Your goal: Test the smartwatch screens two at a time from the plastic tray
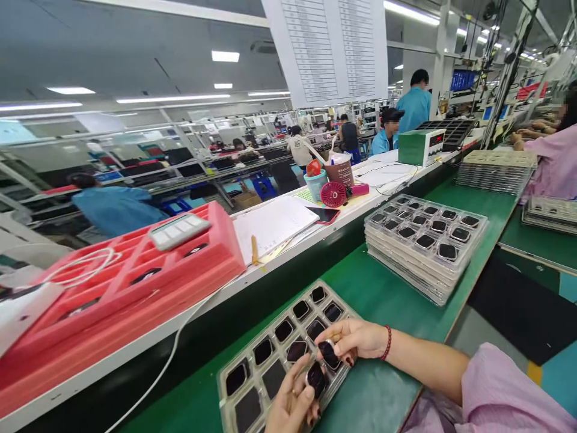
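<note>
Two small dark-screened watches, one per hand, both held above the near part of a clear tray (255, 376). Left watch (316, 379) is pinched between thumb and fingers of the left hand (291, 400), dark side showing. Right watch (329, 355) is gripped at its edge by thumb and fingers of the right hand (352, 340). Hands close together, watches just beside each other; can't tell if they touch.

Left hand enters from the bottom edge, thumb on the near side, fingers curled; its forearm is out of view. Right forearm reaches in from the right, roughly level, pink sleeve (505, 385) pushed up toward the elbow, red bracelet (386, 343) on the wrist. Right hand sits a bit farther out than the left, over the tray's right side.

Tray lies at a slant on the green desk (347, 273), dark squares in its pockets. Beyond the right hand, well apart from it: stack of clear trays (399, 258), top one loaded with similar watches. Another tray stack (493, 174) farther up the desk.

White ledge behind: red foam tray (112, 279) at left, papers (274, 225), phone (325, 214), pink fan (333, 194) in front of two cups, green box (411, 148) with a red readout. White cable (169, 364) hangs off the ledge. Co-workers in blue in the background.
</note>
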`<state>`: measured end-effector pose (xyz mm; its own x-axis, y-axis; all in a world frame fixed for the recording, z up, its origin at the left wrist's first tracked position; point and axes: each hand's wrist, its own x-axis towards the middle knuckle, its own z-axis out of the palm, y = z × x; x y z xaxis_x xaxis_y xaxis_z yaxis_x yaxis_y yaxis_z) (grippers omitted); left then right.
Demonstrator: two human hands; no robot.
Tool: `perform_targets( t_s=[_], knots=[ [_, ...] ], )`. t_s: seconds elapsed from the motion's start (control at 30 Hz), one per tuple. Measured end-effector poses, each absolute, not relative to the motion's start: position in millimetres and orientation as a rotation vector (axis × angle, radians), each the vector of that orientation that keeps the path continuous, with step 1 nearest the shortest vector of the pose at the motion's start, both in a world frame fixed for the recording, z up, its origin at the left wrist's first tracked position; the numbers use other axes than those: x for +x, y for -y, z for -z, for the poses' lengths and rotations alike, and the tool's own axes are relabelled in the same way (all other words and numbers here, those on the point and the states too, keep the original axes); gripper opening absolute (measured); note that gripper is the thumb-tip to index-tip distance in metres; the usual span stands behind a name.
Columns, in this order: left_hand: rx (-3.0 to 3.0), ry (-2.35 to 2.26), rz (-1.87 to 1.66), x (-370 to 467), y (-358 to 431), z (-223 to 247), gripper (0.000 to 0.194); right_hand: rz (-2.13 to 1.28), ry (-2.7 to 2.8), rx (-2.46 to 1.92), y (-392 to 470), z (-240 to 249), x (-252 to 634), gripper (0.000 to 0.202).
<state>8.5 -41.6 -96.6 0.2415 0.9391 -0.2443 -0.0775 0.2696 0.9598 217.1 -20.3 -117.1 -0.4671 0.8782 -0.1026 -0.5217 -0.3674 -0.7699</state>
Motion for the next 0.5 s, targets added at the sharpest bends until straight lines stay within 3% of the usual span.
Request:
perform_targets(
  t_s=[0.5],
  knots=[
    [1.100, -1.000, -0.904, 9.7, 41.3, 111.0, 0.069, -1.813, 0.980, -0.724, 31.8, 119.5, 212.3, 0.066]
  ],
)
